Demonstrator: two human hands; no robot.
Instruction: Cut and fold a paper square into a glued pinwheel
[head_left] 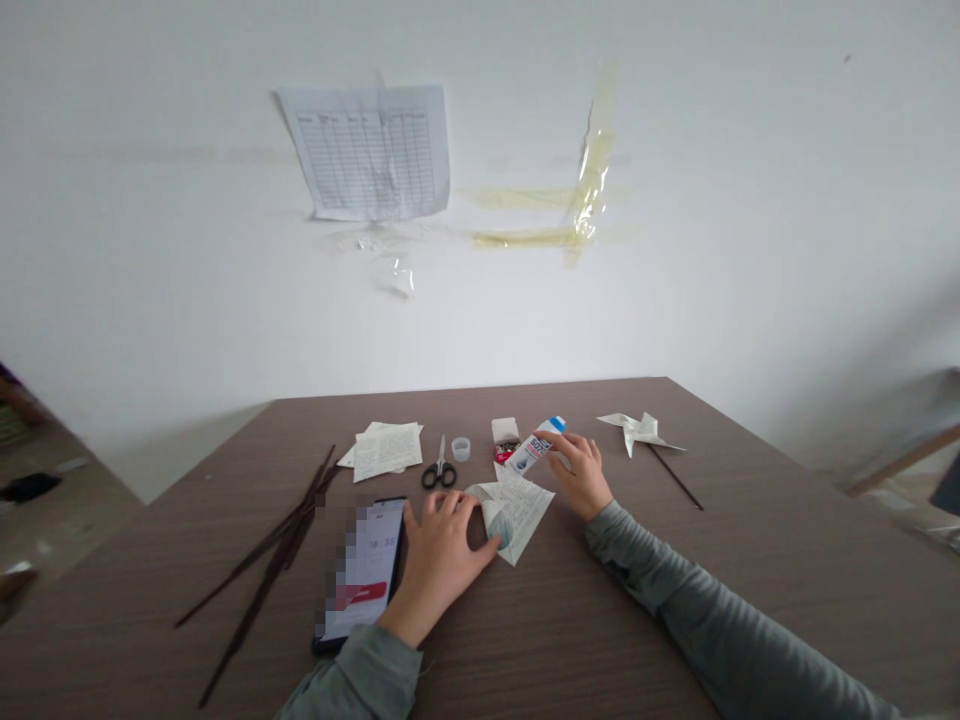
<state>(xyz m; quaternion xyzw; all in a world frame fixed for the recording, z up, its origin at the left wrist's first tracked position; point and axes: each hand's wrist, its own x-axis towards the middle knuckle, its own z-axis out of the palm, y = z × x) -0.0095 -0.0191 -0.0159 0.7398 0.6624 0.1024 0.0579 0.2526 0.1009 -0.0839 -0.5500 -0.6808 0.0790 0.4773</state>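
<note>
My left hand (442, 540) rests at the left side of a printed paper sheet (526, 510), fingers arched and thumb stretched to its lower edge, holding it down. The sheet's left part curls over, showing a bluish-green patch. My right hand (579, 474) has its thumb and fingers on a white glue bottle (531, 454) with a blue end, marked 502. This bottle lies tilted at the sheet's far edge, beside a small open red and white box (505, 440) with small items inside. A phone (367, 570) lies just left of my left hand.
Black-handled scissors (439, 474) and a small clear plastic cup (461, 449) lie beyond my left hand. Farther left are stacked printed papers (388, 450) and several dark thin sticks (281, 540). A paper pinwheel (639, 431) with a dark stick (676, 478) lies at the right.
</note>
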